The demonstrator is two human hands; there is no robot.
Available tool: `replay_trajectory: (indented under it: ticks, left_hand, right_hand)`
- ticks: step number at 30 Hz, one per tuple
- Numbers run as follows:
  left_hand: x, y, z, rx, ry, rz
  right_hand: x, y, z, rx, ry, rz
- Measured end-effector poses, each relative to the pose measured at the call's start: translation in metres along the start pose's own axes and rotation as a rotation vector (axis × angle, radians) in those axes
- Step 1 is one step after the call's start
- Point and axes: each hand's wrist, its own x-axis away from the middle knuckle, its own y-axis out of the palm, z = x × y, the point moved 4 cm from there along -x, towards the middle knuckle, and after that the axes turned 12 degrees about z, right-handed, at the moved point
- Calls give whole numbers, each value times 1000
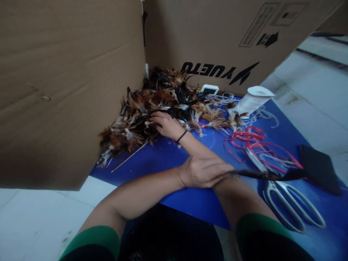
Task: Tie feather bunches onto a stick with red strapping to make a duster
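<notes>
My forearms cross over the blue tabletop (152,163), the left one lying above the right. My left hand (203,171) is closed on a long dark feather (261,174), which sticks out to the right over the scissors (293,203). Further in, my right hand (168,125), with a black band at its wrist, rests at the front of a heap of brown, black and white feathers (144,103). Its fingers are extended and slightly apart among the dark feathers. Their tips are partly lost in the heap.
Cardboard panels (70,83) (195,32) stand at the left and back. On the right are a white spool (252,101), red ribbon (248,136), and a dark flat case (320,168). A small white device (209,89) sits behind the feathers. A thin stick (130,156) lies in front.
</notes>
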Motion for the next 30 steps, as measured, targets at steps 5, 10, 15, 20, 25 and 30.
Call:
replay_trajectory:
  ticks: [5, 10, 15, 20, 25, 30]
  left_hand:
    - [1, 1, -5, 3, -31, -18]
    - [2, 4, -6, 15, -41, -107]
    - [-1, -1, -2, -8, -8, -1]
    - [-2, -2, -1, -3, 5, 47]
    - [-4, -3, 2, 17, 20, 69]
    - [-1, -2, 1, 20, 21, 47]
  right_hand:
    - [-9, 28, 6, 84, 141, -107]
    - [-8, 8, 31, -142, 319, 85]
    - [4, -13, 59, -359, 552, 155]
    - [19, -49, 58, 54, 530, 236]
    - [13, -53, 20, 233, 185, 261]
    - [-2, 0, 3, 127, 216, -59]
